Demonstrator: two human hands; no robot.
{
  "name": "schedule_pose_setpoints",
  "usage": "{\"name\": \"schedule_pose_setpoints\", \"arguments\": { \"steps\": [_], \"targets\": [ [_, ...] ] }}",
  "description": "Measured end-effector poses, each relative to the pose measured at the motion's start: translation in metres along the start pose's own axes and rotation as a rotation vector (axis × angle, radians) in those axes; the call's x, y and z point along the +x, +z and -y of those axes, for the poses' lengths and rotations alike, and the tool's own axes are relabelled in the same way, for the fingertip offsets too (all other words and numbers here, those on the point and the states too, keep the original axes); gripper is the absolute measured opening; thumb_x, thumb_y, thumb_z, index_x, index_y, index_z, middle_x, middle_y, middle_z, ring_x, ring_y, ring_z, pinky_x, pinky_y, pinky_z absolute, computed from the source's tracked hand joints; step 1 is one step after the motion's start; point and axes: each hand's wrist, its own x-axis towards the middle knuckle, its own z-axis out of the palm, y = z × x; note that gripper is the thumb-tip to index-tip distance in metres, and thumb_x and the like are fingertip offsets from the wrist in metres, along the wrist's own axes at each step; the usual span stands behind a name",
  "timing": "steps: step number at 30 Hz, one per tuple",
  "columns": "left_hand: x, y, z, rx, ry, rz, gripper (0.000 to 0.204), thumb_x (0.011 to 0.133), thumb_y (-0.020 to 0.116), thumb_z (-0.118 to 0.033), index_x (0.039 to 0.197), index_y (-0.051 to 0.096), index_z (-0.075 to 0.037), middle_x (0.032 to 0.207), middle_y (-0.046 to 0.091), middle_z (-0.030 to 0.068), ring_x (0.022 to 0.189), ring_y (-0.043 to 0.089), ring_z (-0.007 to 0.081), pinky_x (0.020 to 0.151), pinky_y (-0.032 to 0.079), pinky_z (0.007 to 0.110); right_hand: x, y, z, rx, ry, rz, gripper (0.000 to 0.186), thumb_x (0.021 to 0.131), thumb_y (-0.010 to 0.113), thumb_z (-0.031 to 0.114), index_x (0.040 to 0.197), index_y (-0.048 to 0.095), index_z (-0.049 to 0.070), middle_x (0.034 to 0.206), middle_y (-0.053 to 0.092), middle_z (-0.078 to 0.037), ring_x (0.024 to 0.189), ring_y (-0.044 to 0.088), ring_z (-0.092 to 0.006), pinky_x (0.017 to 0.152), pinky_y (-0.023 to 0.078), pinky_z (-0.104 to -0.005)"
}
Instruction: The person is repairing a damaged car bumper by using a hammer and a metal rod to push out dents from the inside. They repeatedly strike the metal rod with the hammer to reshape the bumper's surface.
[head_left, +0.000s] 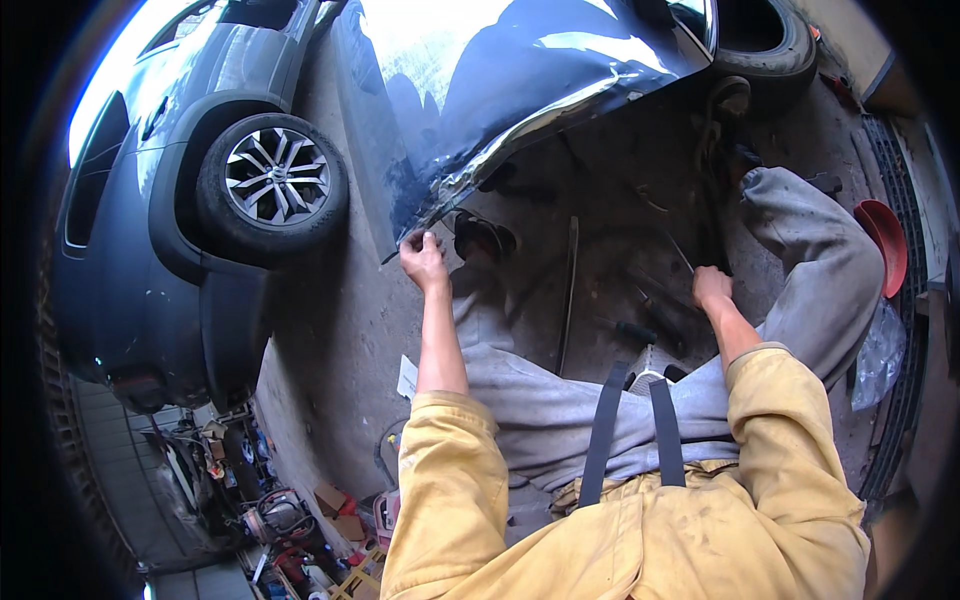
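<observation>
A glossy dark blue car body panel (520, 85) spans the top middle, its lower edge bent and crumpled. My left hand (424, 264) is at the panel's near left corner, fingers closed around the torn edge there. Between my bent legs, my right hand (712, 288) is closed on a thin tool with a slim metal shaft (681, 252), which points up and left toward the panel. The fist hides the tool's handle, so its exact kind does not show. A gap separates the tool's tip from the panel.
A dark grey car (150, 200) with an alloy wheel (277, 176) stands at left. A screwdriver (634, 330) and a long strip (569, 290) lie on the floor. A loose tire (770, 50) is far right, a red bowl-shaped piece (882, 245) beside my right knee. Clutter fills the lower left.
</observation>
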Motion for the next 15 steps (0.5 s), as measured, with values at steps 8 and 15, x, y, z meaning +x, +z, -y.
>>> {"name": "schedule_pose_setpoints", "arguments": {
  "steps": [8,15],
  "targets": [
    [0.021,0.005,-0.002,1.139,0.701,0.146,0.075,0.082,0.070,-0.023,0.144,0.037,0.004,0.144,0.042,0.0295,0.133,0.043,0.0419,0.110,0.037,0.046,0.005,0.013,0.016,0.039,-0.143,0.211,0.027,0.084,0.059,0.010,0.108,0.071,0.006,0.116,0.068,-0.019,0.108,0.066,-0.0342,0.089,0.055,-0.0436],
    [0.037,0.037,-0.004,1.268,0.690,0.065,0.062,0.088,0.050,-0.010,0.142,0.031,0.013,0.142,0.039,0.0366,0.134,0.041,0.0476,0.114,0.032,0.047,-0.022,0.038,0.037,-0.062,-0.362,0.344,0.025,0.085,0.057,0.011,0.103,0.074,0.006,0.112,0.070,-0.017,0.104,0.068,-0.0326,0.086,0.056,-0.0415]
  ]
}}
